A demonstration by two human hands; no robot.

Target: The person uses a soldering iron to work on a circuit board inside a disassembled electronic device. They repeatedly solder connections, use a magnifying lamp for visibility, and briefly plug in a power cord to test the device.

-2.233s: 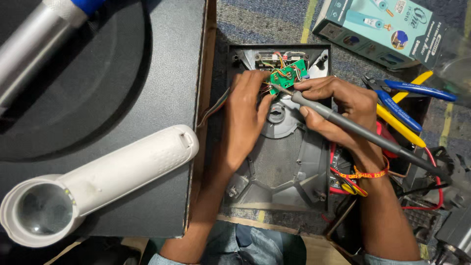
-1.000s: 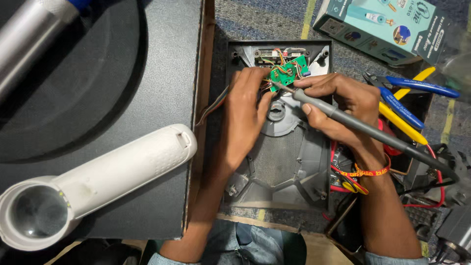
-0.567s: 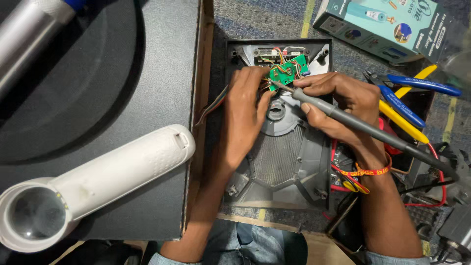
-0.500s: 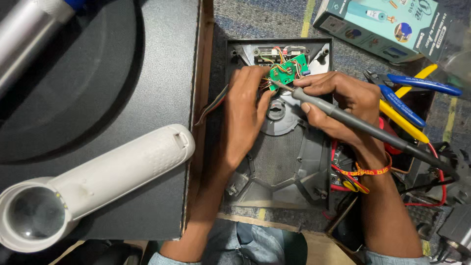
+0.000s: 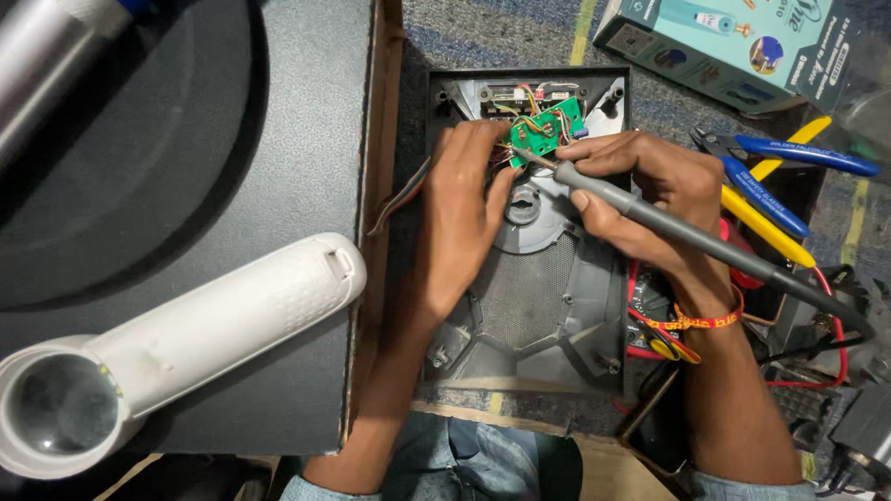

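A grey iron (image 5: 705, 243) is held pen-style in the right hand (image 5: 650, 190), fingers closed round its barrel; the tip is set against the lower left edge of a small green board (image 5: 548, 125). The board is seen tilted, wired in red, yellow and black, at the top of an open grey housing (image 5: 548, 306) lying flat on the surface. The left hand (image 5: 459, 218) is laid over the housing's left part, its fingers curled at the board's left edge; whether the board or its wires are pinched cannot be told, the fingertips being hidden. A round hub and a mesh panel are visible in the housing below the hands. A red and yellow thread band (image 5: 691, 325) is worn on the right wrist. To the right, blue-handled pliers (image 5: 798, 158) and a yellow-handled tool (image 5: 766, 223) are seen just beside the right hand. A teal box (image 5: 733, 42) is placed at the upper right, well apart from the hands. At the left, a white magnifier lamp (image 5: 186, 343) is rested on a black cabinet (image 5: 306, 121).
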